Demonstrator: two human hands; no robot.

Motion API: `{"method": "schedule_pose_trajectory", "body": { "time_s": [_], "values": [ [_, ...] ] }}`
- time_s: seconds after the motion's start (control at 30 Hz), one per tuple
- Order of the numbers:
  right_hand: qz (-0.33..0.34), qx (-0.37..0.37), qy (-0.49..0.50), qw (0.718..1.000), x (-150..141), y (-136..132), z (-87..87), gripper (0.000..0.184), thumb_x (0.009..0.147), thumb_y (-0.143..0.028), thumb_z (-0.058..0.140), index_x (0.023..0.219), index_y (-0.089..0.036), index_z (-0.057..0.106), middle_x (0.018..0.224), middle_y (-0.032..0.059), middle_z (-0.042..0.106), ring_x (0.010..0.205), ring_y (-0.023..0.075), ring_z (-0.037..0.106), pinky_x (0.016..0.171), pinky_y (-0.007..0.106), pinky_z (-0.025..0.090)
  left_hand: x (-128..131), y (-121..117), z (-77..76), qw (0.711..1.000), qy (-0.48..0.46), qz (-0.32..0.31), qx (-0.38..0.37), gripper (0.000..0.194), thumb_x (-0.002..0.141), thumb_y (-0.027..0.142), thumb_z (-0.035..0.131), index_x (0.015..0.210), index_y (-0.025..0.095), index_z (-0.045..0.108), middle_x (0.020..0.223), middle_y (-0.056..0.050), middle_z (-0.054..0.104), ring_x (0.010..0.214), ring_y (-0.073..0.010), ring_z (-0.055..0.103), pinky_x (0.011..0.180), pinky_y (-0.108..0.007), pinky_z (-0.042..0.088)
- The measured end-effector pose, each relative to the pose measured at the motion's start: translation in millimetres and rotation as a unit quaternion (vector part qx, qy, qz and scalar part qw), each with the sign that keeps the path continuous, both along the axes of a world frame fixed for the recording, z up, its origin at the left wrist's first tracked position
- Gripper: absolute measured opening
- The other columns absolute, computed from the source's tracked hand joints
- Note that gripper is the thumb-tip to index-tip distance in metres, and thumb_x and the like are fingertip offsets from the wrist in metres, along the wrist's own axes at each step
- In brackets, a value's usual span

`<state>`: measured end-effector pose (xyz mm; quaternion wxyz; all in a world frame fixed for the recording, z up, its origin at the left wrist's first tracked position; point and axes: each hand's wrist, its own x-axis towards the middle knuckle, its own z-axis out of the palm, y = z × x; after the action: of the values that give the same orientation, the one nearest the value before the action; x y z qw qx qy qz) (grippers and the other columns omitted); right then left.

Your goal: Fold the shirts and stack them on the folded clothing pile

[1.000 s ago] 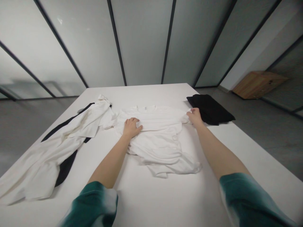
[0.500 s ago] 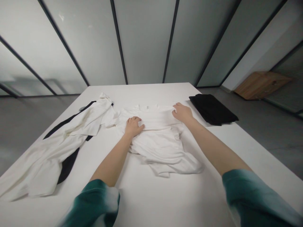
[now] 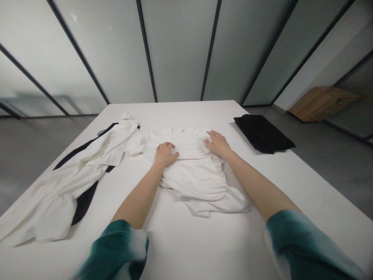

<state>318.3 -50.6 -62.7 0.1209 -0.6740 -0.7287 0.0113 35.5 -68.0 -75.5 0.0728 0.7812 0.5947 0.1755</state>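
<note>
A white T-shirt [image 3: 194, 181] lies mid-frame on the table [image 3: 186, 241], under the fingers of both hands: the left hand [image 3: 165, 154] curled on the cloth, grip unclear, the right hand [image 3: 218, 144] spread flat, not grasping.

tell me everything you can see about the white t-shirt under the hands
The white T-shirt is short-sleeved and looks like soft cotton knit. It lies on the white table, with its round collar on the far side and its rumpled, folded-over hem nearest the person. The left hand rests curled on its chest, and the right hand lies on it with fingers spread.
</note>
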Motion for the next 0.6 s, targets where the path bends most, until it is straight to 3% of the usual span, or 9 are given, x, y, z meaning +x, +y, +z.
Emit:
{"method": "schedule_pose_trajectory", "body": {
  "time_s": [0.07,0.17,0.4,0.6],
  "values": [
    [-0.007,-0.068,-0.045,0.997,0,-3,-8.0,0.071,0.096,-0.055,0.035,0.154,-0.015,0.037,0.161,0.0179,0.03,0.147,0.0372,0.028,0.116,0.053,0.026,0,0,-0.5,1.0,0.006,-0.001,0.001,0.039,0.085,0.039,0.059,0.118,0.021,0.066,0.127,-0.01,0.062,0.119,-0.0307,0.054,0.109,-0.046,0.038],
    [-0.019,-0.126,-0.064,0.99,2,-4,-17.2,0.077,0.096,-0.063,0.031,0.157,-0.017,0.03,0.164,0.0174,0.022,0.15,0.0374,0.02,0.117,0.056,0.021,-1,0,-1.5,1.0,0.011,0.0,0.004,0.04,0.085,0.04,0.058,0.119,0.02,0.066,0.127,-0.011,0.063,0.119,-0.0305,0.055,0.109,-0.045,0.038],
    [-0.006,-0.104,-0.056,0.993,14,13,-19.7,0.076,0.095,-0.063,0.034,0.156,-0.018,0.034,0.163,0.0173,0.025,0.15,0.0366,0.022,0.118,0.056,0.019,0,2,-2.8,0.999,0.015,-0.029,-0.004,0.044,0.088,0.037,0.056,0.127,0.019,0.062,0.139,-0.011,0.059,0.133,-0.0263,0.05,0.12,-0.047,0.026],
    [0.036,-0.079,-0.026,0.996,20,12,-17.4,0.067,0.093,-0.06,0.043,0.145,-0.019,0.051,0.159,0.0157,0.037,0.146,0.0372,0.031,0.117,0.056,0.023,1,3,-3.1,0.999,0.032,-0.04,-0.011,0.047,0.089,0.039,0.053,0.131,0.018,0.06,0.147,-0.012,0.054,0.137,-0.0253,0.047,0.12,-0.044,0.028]
  ]
}}
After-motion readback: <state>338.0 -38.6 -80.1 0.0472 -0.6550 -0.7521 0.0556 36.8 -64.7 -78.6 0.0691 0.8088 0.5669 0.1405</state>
